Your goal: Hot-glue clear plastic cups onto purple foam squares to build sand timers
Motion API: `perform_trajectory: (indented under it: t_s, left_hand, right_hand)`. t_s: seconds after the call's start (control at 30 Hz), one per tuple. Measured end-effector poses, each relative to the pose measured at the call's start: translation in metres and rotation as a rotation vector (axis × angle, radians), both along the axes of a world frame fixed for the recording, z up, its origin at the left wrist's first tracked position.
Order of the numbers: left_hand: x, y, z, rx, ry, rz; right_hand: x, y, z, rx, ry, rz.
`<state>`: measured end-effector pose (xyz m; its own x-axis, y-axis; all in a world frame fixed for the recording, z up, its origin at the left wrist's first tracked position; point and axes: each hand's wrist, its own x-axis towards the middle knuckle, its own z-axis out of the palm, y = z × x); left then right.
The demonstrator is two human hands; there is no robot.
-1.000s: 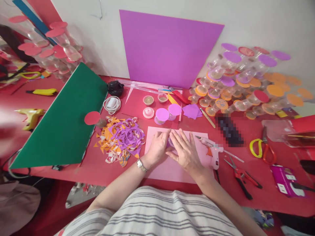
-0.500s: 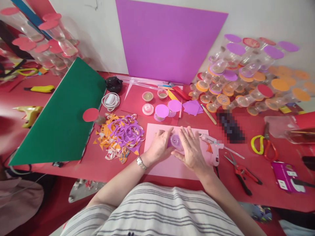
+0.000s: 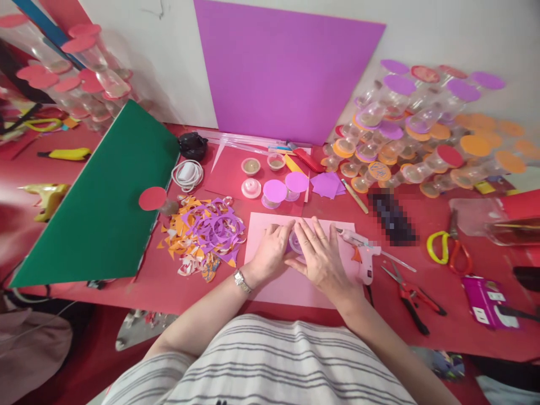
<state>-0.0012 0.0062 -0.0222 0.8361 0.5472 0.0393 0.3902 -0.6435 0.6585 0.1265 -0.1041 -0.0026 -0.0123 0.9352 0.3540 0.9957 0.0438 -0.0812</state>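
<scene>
A clear plastic cup (image 3: pixel 294 243), seen from above on a purple disc, rests on a pink foam sheet (image 3: pixel 270 292). My left hand (image 3: pixel 270 250) curls round its left side and steadies it. Spread over the cup's right and top is my right hand (image 3: pixel 321 256), fingers stretched out, hiding much of it. Just right of that hand, a pink glue gun (image 3: pixel 366 256) lies on the sheet's edge. Beyond the sheet stand two pieces topped with purple discs (image 3: pixel 274 192), close to a pink-looking cup (image 3: pixel 251 188) and two cups with sandy contents (image 3: pixel 251 166).
Orange and purple foam scraps (image 3: pixel 211 230) are heaped at left, beside a leaning green board (image 3: pixel 97 208). Finished-looking hourglasses (image 3: pixel 422 129) crowd the back right. Red-handled pliers (image 3: pixel 411 298), scissors (image 3: pixel 453 247) and a purple box (image 3: pixel 485 301) lie at right.
My right hand has shifted left over the cup and now covers more of it. My left hand stays in place against the cup's side.
</scene>
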Motion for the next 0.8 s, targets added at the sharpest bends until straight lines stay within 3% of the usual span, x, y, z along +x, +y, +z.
perform_trajectory:
  t_s: [0.27,0.6,0.8]
  left_hand:
    - [-0.003,0.000,0.007,-0.009,-0.052,0.040]
    - [-0.001,0.001,-0.001,-0.029,-0.072,0.043]
    - [-0.003,-0.005,0.001,-0.036,-0.101,0.038]
  right_hand:
    - [0.016,-0.007,-0.002,0.052,0.146,-0.071]
    - [-0.005,0.003,0.001,0.058,0.039,0.062]
    - [0.000,-0.004,0.002,0.155,0.209,0.054]
